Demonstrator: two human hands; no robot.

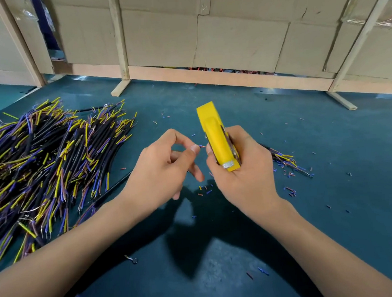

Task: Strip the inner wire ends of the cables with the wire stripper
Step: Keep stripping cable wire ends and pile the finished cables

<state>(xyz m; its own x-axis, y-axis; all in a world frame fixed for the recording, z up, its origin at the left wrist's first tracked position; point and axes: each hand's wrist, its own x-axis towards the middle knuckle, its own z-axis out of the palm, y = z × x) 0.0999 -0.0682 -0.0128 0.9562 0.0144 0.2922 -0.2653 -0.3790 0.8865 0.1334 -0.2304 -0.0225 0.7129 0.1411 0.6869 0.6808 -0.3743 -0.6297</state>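
Note:
My right hand [242,168] grips a yellow wire stripper [216,135], held upright above the blue-green table. My left hand [166,166] pinches a thin wire end [201,146] between thumb and forefinger, right at the stripper's left side. A black cable [116,185] runs out from under my left hand toward the lower left. A big heap of black cables [47,158] with yellow, blue and brown inner wires lies at the left. A smaller bundle of cables [284,159] lies behind my right hand.
Several short bits of coloured insulation [290,190] are scattered on the table around both hands. A small metal eyelet [131,259] lies near my left forearm. A wooden frame [208,78] backed with cardboard closes off the far edge of the table.

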